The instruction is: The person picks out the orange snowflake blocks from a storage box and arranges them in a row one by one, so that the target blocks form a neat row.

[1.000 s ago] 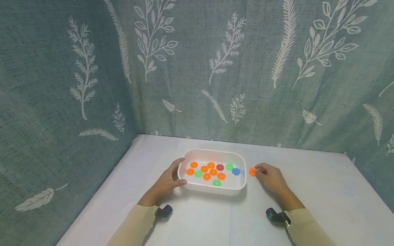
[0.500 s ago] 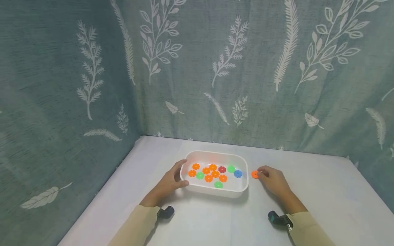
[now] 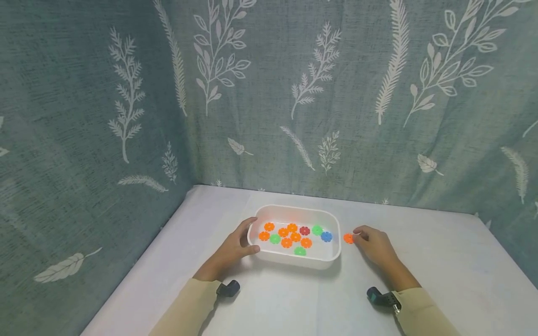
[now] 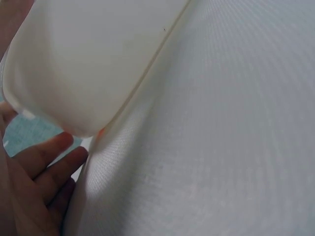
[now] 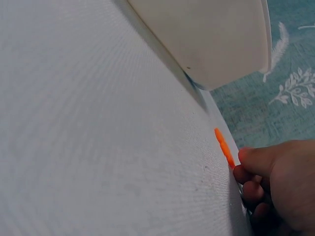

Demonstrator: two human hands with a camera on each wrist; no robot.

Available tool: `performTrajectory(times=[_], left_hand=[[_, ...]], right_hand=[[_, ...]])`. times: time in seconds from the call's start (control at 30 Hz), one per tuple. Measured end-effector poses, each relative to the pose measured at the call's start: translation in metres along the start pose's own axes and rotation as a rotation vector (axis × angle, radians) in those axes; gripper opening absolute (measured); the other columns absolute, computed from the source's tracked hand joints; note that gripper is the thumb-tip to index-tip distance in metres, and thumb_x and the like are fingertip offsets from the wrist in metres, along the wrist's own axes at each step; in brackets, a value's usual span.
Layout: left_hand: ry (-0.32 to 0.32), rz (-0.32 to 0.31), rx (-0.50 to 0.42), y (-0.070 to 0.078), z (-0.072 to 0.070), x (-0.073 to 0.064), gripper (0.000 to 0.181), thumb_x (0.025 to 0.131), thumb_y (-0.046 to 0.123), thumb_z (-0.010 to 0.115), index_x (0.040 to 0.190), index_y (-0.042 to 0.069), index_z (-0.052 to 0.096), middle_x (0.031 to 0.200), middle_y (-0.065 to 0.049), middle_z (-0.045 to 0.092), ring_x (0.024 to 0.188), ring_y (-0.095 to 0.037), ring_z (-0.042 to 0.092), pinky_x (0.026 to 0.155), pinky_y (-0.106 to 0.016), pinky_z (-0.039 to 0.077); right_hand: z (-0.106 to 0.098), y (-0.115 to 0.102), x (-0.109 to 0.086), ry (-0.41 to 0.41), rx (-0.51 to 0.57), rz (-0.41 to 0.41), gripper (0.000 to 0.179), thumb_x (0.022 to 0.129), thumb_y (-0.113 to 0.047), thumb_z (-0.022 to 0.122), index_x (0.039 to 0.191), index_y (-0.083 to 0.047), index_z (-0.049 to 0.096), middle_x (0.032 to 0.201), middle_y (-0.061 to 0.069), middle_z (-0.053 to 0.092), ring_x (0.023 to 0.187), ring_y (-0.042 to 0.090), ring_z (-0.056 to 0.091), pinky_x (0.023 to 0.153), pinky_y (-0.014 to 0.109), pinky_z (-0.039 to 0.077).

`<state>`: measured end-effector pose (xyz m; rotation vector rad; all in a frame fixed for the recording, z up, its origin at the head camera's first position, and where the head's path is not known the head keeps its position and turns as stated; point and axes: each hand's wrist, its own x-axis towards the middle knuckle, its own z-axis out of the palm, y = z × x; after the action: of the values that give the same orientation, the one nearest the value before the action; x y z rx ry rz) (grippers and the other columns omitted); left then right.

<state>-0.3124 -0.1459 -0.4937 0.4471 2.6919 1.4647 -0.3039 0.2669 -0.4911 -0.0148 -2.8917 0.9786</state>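
A white plastic tub [image 3: 294, 259] stands on the table, holding several notched plastic discs in orange, green, red and blue. My left hand [image 3: 229, 247] grips its left end, with the thumb at the front of the rim and the index finger farther back. In the left wrist view, fingers [image 4: 47, 167] reach up by the tub's rounded end. Beyond the right end, my right hand [image 3: 375, 245] pinches an orange notched disc [image 3: 348, 238] between thumb and finger. The right wrist view shows this disc [image 5: 224, 147] edge-on, close over the cloth.
White cloth [image 3: 294, 303] covers the table. A green curtain [image 3: 260, 149] with white leaf prints rises behind it and along the left side. Inside the tub, a blue disc [image 3: 326, 236] lies nearest the right wall, and a red disc [image 3: 304, 230] near the middle.
The head view has turned slightly, so everything sits a little farther right in it. Both hands, the tub and the held disc keep nearly the same places relative to each other.
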Motion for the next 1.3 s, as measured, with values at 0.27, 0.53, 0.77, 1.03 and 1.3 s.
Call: performTrajectory(times=[0.27,0.53,0.77,1.03,1.3], left_hand=[[0.011,0.010,-0.016,-0.006,-0.002,0.000,0.090,0.075,0.047,0.080,0.150,0.034,0.032,0.158,-0.005,0.027,0.144,-0.030,0.023,0.110,-0.062,0.021],[0.010,0.016,-0.022,-0.008,0.000,0.002,0.094,0.073,0.050,0.081,0.151,0.034,0.031,0.157,-0.002,0.029,0.143,-0.027,0.027,0.111,-0.055,0.025],[0.004,0.009,-0.024,-0.007,0.002,0.002,0.093,0.072,0.050,0.082,0.150,0.032,0.034,0.157,-0.004,0.029,0.143,-0.031,0.027,0.110,-0.058,0.024],[-0.010,-0.005,-0.040,-0.003,0.001,0.000,0.089,0.074,0.048,0.080,0.149,0.037,0.033,0.157,0.001,0.029,0.144,-0.028,0.025,0.110,-0.060,0.023],[0.007,-0.002,-0.014,-0.004,0.001,0.000,0.091,0.073,0.050,0.081,0.150,0.033,0.034,0.158,-0.003,0.029,0.144,-0.029,0.023,0.110,-0.061,0.022]], right_hand=[[-0.002,-0.003,0.004,-0.007,-0.004,-0.022,0.029,0.095,-0.022,0.060,0.118,-0.004,0.064,0.101,0.012,0.068,0.094,0.031,0.061,0.084,0.053,0.051],[-0.016,-0.018,0.000,-0.014,0.055,-0.031,0.030,0.096,-0.022,0.061,0.120,-0.005,0.063,0.105,0.013,0.067,0.086,0.025,0.062,0.070,0.040,0.056],[-0.023,-0.049,-0.004,-0.008,0.082,-0.082,0.031,0.096,-0.026,0.061,0.120,-0.006,0.064,0.109,0.013,0.068,0.096,0.029,0.063,0.080,0.045,0.055],[-0.023,-0.084,-0.002,0.007,0.089,-0.172,0.029,0.096,-0.026,0.062,0.119,-0.009,0.065,0.104,0.009,0.070,0.093,0.027,0.062,0.077,0.043,0.055],[-0.005,-0.105,0.002,-0.028,0.082,-0.215,0.026,0.094,-0.021,0.065,0.117,-0.009,0.067,0.105,0.005,0.070,0.092,0.023,0.064,0.083,0.044,0.055]])
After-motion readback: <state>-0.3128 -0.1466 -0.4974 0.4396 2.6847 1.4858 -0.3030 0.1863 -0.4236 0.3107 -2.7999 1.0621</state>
